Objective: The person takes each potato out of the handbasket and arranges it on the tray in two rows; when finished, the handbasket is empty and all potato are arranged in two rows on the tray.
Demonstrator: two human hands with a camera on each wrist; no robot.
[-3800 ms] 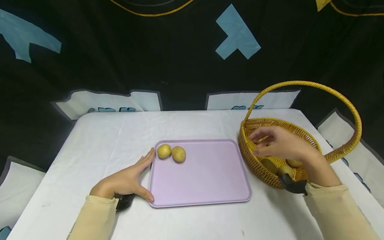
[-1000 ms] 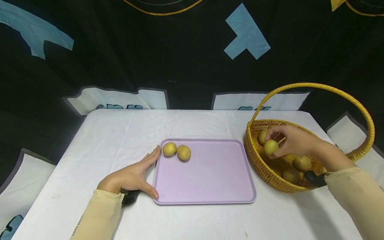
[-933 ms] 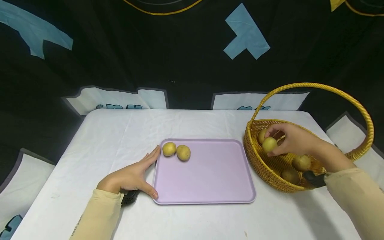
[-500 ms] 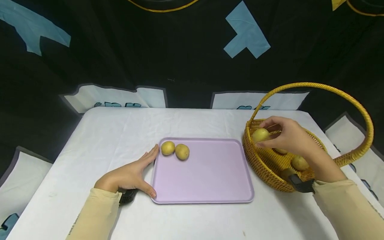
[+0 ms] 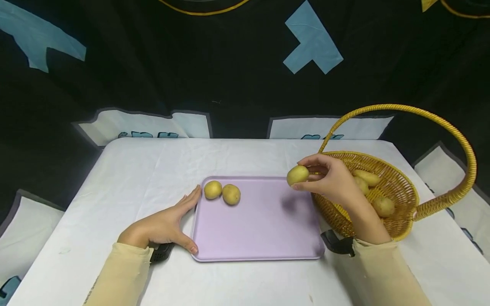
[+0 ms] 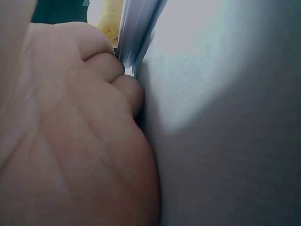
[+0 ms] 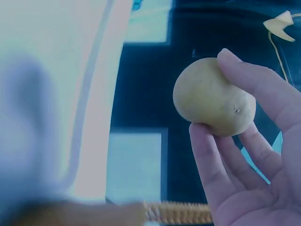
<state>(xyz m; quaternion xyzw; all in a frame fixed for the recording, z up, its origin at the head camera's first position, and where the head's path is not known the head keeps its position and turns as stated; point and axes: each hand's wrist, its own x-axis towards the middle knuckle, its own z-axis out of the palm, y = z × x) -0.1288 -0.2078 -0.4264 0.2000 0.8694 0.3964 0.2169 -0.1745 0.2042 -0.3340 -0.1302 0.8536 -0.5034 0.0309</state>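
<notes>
My right hand (image 5: pixel 330 178) pinches a potato (image 5: pixel 297 175) between thumb and fingertips, raised over the right part of a lilac tray (image 5: pixel 260 229). The right wrist view shows the same potato (image 7: pixel 211 96) with the thumb on one side and fingers on the other. My left hand (image 5: pixel 164 225) lies at the tray's left edge, thumb and fingers spread along the rim. Two potatoes sit side by side in the tray's back left corner: a left one (image 5: pixel 212 189) and a right one (image 5: pixel 231 194). In the left wrist view the left palm (image 6: pixel 70 132) rests against the white cloth.
A yellow wicker basket (image 5: pixel 411 191) with a tall arched handle (image 5: pixel 398 107) stands right of the tray, overlapped by the right forearm. Inside lie several potatoes, among them a round one (image 5: pixel 383 206) and a longer one (image 5: pixel 366 177). Behind the white table hangs a black cloth (image 5: pixel 229 68).
My right hand has picked a potato out of the basket and carried it left, over the tray. The left hand stays at the tray's edge, and the two potatoes there have not moved.
</notes>
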